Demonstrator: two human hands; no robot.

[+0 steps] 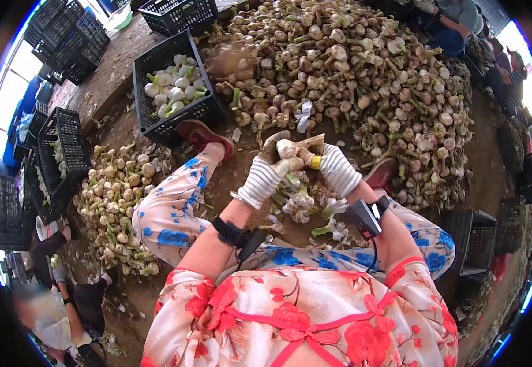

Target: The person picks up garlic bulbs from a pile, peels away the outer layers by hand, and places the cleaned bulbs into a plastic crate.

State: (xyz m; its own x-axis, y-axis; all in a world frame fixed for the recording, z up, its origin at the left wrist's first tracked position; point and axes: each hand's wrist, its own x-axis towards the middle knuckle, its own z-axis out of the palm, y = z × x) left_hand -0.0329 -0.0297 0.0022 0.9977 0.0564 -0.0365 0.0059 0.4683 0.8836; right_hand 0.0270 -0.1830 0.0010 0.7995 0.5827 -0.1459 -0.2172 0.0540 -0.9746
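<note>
A garlic bulb (287, 148) with a long dry stem is held up between my hands, above the ground between my legs. My left hand (265, 176), in a striped glove with dirty fingertips, is closed around the bulb. My right hand (337, 170), gloved alike with a yellow band on one finger, is closed at the stem end; its inner fingers are partly hidden. Below both hands lies a heap of peeled skins and cut stems (299, 200). Close behind the hands rises a large pile of untrimmed garlic (339, 73).
Cleaned white bulbs fill part of a black crate (140, 98) at the front left. More garlic (116, 208) lies beside my left leg. Another crate (477, 241) stands to the right. Stacked crates (70, 40) are at the far left. A co-worker (52, 312) sits at the lower left, others upper right.
</note>
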